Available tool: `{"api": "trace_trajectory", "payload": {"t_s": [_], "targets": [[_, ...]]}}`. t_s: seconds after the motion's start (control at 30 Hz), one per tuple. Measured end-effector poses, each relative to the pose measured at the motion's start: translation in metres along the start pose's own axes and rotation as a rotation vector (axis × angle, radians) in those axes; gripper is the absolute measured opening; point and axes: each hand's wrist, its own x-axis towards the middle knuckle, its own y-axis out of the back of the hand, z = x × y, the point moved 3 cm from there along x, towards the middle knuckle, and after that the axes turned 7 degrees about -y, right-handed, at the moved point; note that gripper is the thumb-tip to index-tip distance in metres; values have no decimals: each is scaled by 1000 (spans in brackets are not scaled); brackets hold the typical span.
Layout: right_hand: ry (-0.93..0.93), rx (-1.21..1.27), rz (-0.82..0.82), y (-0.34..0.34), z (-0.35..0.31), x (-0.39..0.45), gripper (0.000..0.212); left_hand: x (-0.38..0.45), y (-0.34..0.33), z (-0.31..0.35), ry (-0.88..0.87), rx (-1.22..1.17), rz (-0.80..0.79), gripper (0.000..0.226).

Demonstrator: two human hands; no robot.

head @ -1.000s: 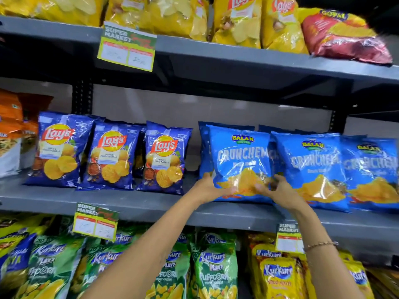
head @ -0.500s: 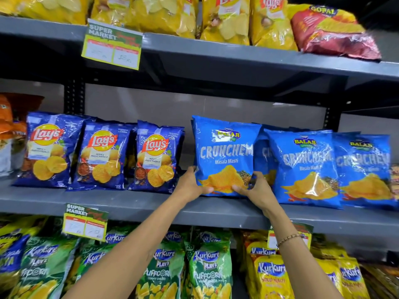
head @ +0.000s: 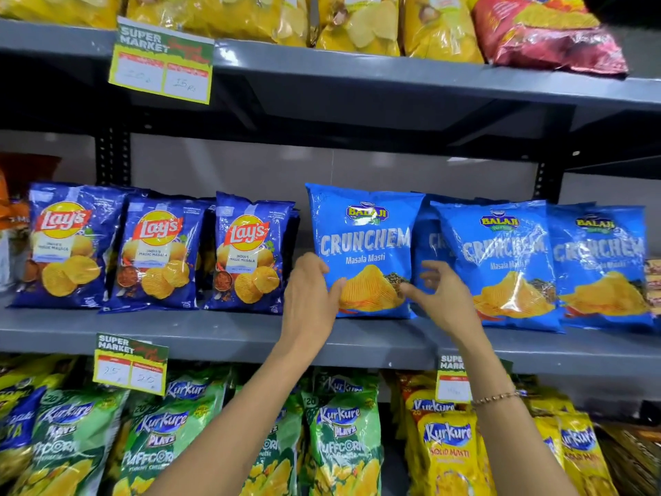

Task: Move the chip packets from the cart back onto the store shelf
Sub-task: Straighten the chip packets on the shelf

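3 Lay's Magic Masala packets (head: 157,255) stand at the left of the middle shelf (head: 221,334). My left hand (head: 309,298) clasps the upright Crunchem Masala Masti packet (head: 363,241) there; my right hand (head: 441,298), fingers spread, touches its right edge beside 2 more Crunchem packets (head: 500,259).

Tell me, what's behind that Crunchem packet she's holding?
Behind the Crunchem packet, another blue packet peeks out at its right edge. Anything directly behind it is covered.

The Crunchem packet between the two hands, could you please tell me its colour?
Bright blue Crunchem packet, white lettering, yellow ridged chips pictured; head view.
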Motion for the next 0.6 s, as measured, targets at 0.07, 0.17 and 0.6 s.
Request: {"api": "trace_trajectory", "payload": {"t_s": [0.07,0.17,0.6], "targets": [[55,37,101,17,-7,5,46,7,-2,19,-61,-108,-77,18],[77,106,272,44,-1,9,40,16,-19,40,-117,-227,-191,12],[-308,91,90,109,105,44,63,19,-140,72,124,-150,-741,95]]}}
